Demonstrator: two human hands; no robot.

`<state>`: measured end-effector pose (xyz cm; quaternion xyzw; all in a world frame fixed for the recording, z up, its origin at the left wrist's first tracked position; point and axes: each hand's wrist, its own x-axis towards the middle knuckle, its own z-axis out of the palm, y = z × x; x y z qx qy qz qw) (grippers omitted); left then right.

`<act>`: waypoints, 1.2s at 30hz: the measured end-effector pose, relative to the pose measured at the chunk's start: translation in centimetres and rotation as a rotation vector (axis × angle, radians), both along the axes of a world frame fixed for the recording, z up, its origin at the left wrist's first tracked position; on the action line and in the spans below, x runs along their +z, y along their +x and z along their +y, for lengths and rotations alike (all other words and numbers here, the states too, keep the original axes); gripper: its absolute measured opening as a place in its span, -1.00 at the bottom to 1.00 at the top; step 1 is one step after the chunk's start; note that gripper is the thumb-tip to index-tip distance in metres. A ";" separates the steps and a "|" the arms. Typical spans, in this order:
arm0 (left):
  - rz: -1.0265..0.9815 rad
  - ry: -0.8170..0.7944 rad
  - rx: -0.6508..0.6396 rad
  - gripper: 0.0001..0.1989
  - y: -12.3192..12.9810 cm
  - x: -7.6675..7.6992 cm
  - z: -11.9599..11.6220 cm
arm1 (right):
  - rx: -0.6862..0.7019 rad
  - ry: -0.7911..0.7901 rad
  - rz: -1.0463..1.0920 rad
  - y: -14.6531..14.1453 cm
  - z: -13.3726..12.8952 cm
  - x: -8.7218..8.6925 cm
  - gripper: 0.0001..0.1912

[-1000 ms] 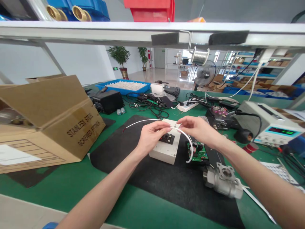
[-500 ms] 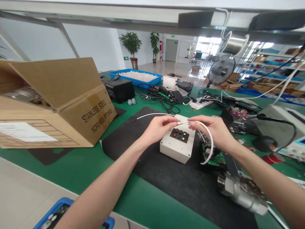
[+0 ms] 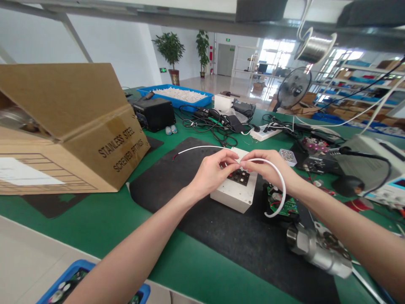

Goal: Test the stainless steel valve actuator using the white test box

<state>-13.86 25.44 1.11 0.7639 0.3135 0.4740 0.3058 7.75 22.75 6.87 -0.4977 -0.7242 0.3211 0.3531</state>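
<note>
Over a pale box (image 3: 232, 196) with a black panel of small buttons, my two hands meet fingertip to fingertip. My left hand (image 3: 211, 171) pinches a thin white cable (image 3: 202, 147), whose loose end runs left and shows dark red wire tips. Between thumb and fingers, my right hand (image 3: 268, 165) pinches a thicker white tube (image 3: 283, 185) that arcs down to the right. The fingers hide where cable and tube meet. Just right of the box lies a green circuit board (image 3: 289, 207) in a dark housing.
A steel fitting (image 3: 319, 251) lies at the mat's right side. At left stands an open cardboard box (image 3: 104, 139). Tangled black cables (image 3: 218, 133), a power strip (image 3: 265, 132) and a blue tray (image 3: 177, 101) are further back. A solder spool (image 3: 316, 45) hangs overhead.
My hands have come closer together, and the fingertips now cover the stretch of cable that showed between them. The view has shifted slightly; a small container of metal bits now shows behind my right hand.
</note>
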 end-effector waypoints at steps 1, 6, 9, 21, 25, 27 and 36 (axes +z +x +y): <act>0.004 0.041 0.026 -0.83 0.0 -0.1 -0.1 | -0.002 -0.004 -0.006 -0.1 0.1 -0.2 -0.79; 0.061 0.251 0.114 -0.86 -0.1 -0.4 -0.1 | -0.018 -0.001 -0.046 -0.4 0.0 -0.6 -0.77; 0.091 0.332 0.152 -0.88 -0.2 -0.4 0.0 | -0.030 0.021 -0.096 -0.5 -0.3 -0.7 -0.80; 0.303 0.604 0.160 -0.82 -0.3 -1.2 -0.6 | -0.150 0.194 -0.319 0.2 0.0 -1.1 -0.90; 0.309 0.614 0.165 -0.77 -0.2 -1.3 -0.6 | -0.146 0.212 -0.372 0.2 -0.1 -1.2 -0.91; 0.306 0.616 0.159 -0.75 -0.1 -1.2 -0.5 | -0.154 0.218 -0.391 0.1 -0.1 -1.2 -0.92; 0.300 0.622 0.155 -0.73 0.0 -1.1 -0.5 | -0.153 0.212 -0.493 -1.1 -0.7 -0.8 -0.95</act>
